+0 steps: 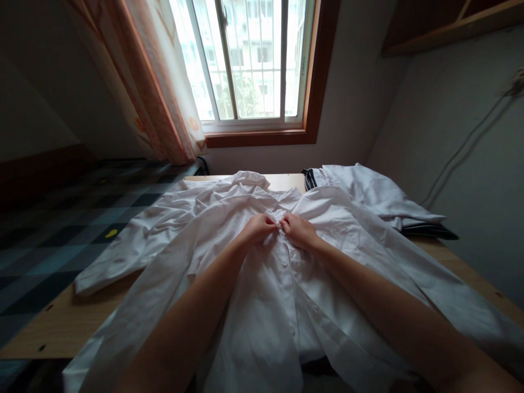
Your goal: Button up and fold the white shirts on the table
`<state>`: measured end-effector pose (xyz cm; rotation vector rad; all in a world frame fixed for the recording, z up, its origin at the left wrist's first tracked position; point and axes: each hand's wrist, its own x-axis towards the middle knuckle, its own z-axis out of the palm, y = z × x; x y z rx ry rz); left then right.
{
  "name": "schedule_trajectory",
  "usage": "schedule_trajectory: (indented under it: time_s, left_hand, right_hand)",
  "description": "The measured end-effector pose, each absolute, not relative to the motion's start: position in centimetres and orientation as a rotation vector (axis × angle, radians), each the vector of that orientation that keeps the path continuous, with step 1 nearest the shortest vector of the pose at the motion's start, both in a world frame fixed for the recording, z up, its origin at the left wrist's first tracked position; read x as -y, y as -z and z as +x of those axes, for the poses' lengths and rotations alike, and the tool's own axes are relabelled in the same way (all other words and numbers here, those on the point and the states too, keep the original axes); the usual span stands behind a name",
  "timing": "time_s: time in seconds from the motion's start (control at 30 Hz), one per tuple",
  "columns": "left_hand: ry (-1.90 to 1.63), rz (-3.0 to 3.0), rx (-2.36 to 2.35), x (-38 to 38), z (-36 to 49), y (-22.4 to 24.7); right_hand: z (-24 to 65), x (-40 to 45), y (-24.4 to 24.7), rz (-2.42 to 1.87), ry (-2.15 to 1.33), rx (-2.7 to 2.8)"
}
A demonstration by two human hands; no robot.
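Note:
A white button-up shirt lies spread out in front of me, its collar toward the window and its sleeves out to the sides. Just below the collar, my left hand pinches one edge of the front opening. Facing it, my right hand pinches the other edge, with the fingertips of both nearly touching. Any button between them is hidden by the fingers. Lower down, a row of small buttons runs along the placket, and the two front panels hang apart toward the hem.
Another white garment lies crumpled to the left on the wooden table. Folded white and black clothes are piled at the back right. A checked bed cover is at left; a window and curtain stand beyond.

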<state>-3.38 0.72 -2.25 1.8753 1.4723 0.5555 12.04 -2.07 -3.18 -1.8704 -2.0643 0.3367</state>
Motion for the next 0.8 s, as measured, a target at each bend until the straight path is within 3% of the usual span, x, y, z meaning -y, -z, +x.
schedule_trajectory:
  time_s: [0.8]
  left_hand:
    - [-0.55, 1.991, -1.388, -1.0, -3.8, 2.1]
  right_hand:
    - [13.0, 2.1, 3.2, -1.708, -0.361, 2.074]
